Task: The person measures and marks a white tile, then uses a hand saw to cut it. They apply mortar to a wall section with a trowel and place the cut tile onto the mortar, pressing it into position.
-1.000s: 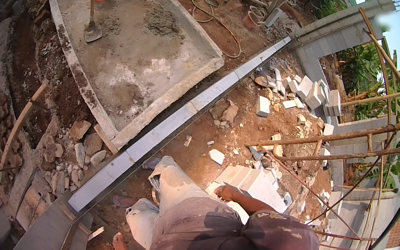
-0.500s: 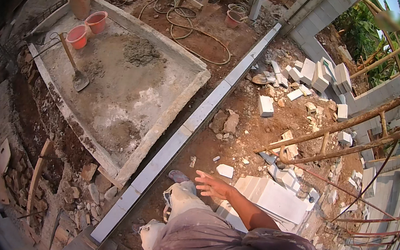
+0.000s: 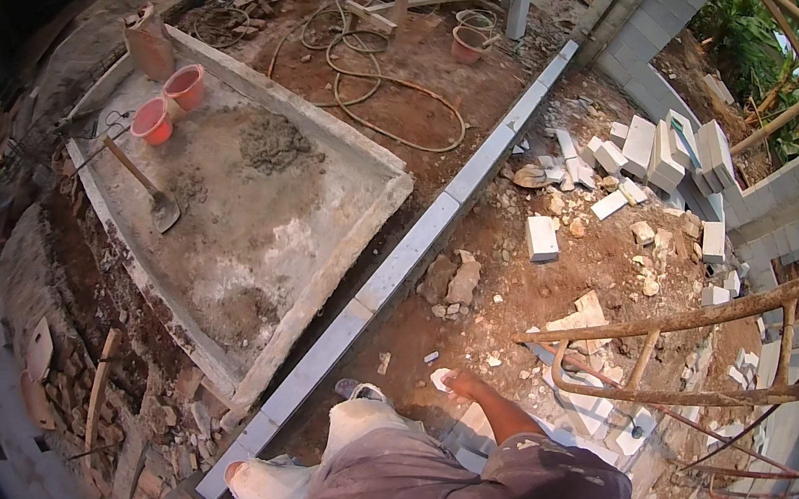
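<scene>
Fingers of the right hand (image 3: 465,387) grip a small white fragment (image 3: 441,379) above reddish earth (image 3: 488,191), the forearm extended before the body. What appears to be the left hand (image 3: 235,471) barely shows by the trouser leg (image 3: 272,490); its grip cannot be told. Beyond a pale block course (image 3: 379,287), a mortar-strewn concrete basin (image 3: 250,386) holds two red buckets (image 3: 152,123) and a shovel (image 3: 163,211).

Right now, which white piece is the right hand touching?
The chunk partly covered by the right hand; the smaller scrap just beyond and the squared block farther ahead lie clear.
</scene>
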Motion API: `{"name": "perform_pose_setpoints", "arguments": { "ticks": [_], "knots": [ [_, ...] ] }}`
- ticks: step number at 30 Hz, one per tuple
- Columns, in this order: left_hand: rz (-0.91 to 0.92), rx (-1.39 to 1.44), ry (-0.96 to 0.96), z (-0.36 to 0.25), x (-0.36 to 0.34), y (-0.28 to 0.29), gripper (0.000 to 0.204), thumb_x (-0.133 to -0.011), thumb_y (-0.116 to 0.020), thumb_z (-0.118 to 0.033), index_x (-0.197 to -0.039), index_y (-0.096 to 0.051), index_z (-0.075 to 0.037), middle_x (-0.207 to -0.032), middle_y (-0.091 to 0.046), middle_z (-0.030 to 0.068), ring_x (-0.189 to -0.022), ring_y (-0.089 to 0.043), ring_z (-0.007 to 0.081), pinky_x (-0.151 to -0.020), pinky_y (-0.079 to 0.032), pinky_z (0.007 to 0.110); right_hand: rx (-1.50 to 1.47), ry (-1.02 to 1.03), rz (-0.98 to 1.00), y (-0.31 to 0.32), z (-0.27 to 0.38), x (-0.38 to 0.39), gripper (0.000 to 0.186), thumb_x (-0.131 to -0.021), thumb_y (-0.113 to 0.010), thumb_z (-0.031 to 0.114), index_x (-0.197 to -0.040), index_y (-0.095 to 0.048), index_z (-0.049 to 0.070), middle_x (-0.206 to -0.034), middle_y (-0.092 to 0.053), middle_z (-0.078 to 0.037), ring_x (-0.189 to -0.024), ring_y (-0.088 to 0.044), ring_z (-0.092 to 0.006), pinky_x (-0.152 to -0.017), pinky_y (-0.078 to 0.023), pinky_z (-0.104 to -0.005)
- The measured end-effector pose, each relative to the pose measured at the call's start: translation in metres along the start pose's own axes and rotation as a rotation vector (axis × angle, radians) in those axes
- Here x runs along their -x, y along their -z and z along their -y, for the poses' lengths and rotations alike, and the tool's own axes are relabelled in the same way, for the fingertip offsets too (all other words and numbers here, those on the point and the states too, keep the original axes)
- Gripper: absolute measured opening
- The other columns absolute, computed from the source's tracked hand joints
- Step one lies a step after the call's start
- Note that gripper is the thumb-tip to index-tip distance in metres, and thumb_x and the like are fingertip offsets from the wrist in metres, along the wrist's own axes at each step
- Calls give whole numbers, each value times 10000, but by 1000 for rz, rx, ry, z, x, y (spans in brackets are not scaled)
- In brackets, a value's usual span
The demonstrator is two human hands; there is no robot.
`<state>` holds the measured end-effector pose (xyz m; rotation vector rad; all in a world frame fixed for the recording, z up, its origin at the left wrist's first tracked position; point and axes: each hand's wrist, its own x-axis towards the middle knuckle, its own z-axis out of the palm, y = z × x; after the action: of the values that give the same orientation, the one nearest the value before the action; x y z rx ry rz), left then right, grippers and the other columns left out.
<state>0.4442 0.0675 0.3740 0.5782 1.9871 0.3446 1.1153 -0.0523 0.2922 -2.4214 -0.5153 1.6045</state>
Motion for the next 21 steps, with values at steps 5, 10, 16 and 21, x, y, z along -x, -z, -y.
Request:
{"name": "perform_pose_setpoints", "arguments": {
  "ticks": [5,10,16,21],
  "knots": [
    [-67,60,24,11,17,39,697,-925,-679,-445,-1497,-401,-160,-1341,-563,166,-1175,-567,300,-947,-489,492,4,246,-145,4,13,-43,361,-933,-582,400,-1056,-722,91,-956,-720,-166,-944,-693,-331,-839,-539,-432],
    [-25,296,16,58,27,139,757,-918,-686,-450,-1549,-369,-178,-1409,-556,182,-1245,-564,317,-996,-493,515,-240,151,73,-26,42,-44,326,-917,-616,369,-1100,-714,118,-837,-692,-78,-688,-644,-175,-570,-525,-346],
    [-18,92,-171,-38,83,-37,509,-982,-613,-416,-1365,-565,-85,-1088,-648,23,-854,-602,124,-682,-477,312,-145,121,149,-17,4,-56,327,-911,-643,345,-1116,-712,100,-834,-685,-62,-686,-639,-174,-571,-523,-337],
    [173,67,-431,-60,127,-134,493,-985,-626,-321,-1368,-573,-15,-1293,-630,86,-1182,-572,198,-1035,-424,338,78,164,123,42,-11,-92,267,-900,-622,252,-1094,-717,94,-808,-672,-56,-688,-655,-170,-540,-523,-340]
  ]
}}
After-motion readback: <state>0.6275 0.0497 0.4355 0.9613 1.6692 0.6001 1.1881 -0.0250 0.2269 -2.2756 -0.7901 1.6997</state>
